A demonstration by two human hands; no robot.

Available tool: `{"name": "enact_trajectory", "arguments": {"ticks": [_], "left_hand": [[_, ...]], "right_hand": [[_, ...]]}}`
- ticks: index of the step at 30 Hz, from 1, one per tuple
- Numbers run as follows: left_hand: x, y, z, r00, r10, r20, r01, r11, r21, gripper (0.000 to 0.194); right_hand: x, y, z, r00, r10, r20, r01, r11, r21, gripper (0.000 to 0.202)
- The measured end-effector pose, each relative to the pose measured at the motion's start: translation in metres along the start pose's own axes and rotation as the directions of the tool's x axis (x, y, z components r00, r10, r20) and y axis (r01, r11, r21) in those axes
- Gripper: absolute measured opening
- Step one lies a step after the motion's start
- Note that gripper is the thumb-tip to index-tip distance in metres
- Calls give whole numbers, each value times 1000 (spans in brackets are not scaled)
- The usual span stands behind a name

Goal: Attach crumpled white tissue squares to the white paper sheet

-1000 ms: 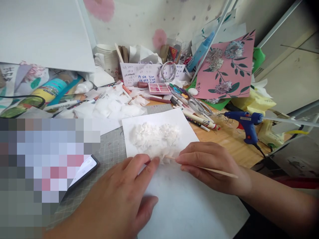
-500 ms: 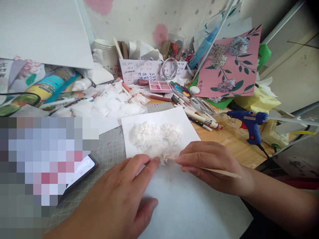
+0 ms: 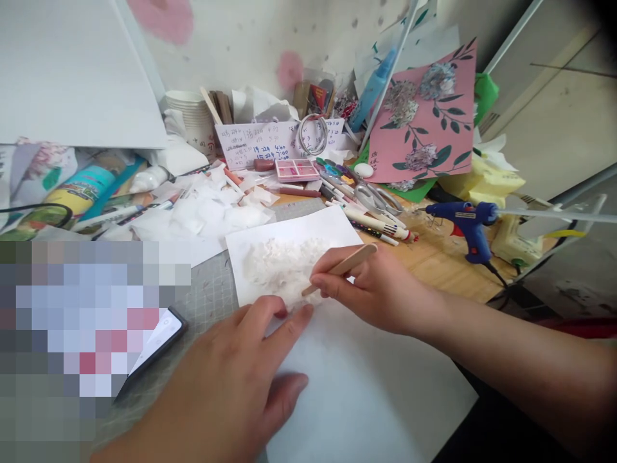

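Observation:
A white sheet of paper (image 3: 371, 386) lies in front of me, with fluffy white tissue clusters (image 3: 274, 260) on its far part. My right hand (image 3: 380, 292) grips a wooden craft stick (image 3: 355, 260) between thumb and fingers. The stick leans up to the right, and its lower tip meets the near side of the clusters. My left hand (image 3: 226, 366) rests on the paper at their near edge, fingers apart and thumb out to the side. Whether its fingertips press on a bit of tissue is hard to see.
A grey cutting mat (image 3: 212, 289) lies beneath, with a phone (image 3: 159, 344) at left. Torn white tissue (image 3: 212, 209) is heaped behind. A blue glue gun (image 3: 465, 222), scissors (image 3: 378, 198) and pens stand or lie right. A pink flower card (image 3: 424, 122) leans behind.
My right hand has shifted up and left over the clusters, and the stick has turned from nearly flat to tilted upward. My left hand stays in about the same place. The view has swung slightly right.

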State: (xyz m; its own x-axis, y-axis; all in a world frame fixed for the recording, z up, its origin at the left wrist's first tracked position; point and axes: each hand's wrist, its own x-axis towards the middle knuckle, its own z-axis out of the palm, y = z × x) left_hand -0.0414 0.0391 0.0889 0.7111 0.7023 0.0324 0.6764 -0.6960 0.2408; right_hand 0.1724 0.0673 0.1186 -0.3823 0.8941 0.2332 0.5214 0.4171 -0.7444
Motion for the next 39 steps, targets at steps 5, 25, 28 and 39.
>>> {"name": "enact_trajectory", "arguments": {"ticks": [5,25,28,39], "left_hand": [[0,1,-3,1000,9,0,-9,1000,-3,50],[2,6,-9,993,-67,94,73,995,-65,50],[5,7,-12,985,-51,166,71,990,-118,59],[5,-1,-9,993,34,113,-25,996,-80,52]], "right_hand": [[-15,1,-14,993,57,-102,-34,976,214,16],[-23,10,-27,990,9,-138,20,979,203,10],[-15,8,-44,991,-59,-123,70,994,86,16],[137,-4,22,943,-42,330,208,847,-489,16]]}}
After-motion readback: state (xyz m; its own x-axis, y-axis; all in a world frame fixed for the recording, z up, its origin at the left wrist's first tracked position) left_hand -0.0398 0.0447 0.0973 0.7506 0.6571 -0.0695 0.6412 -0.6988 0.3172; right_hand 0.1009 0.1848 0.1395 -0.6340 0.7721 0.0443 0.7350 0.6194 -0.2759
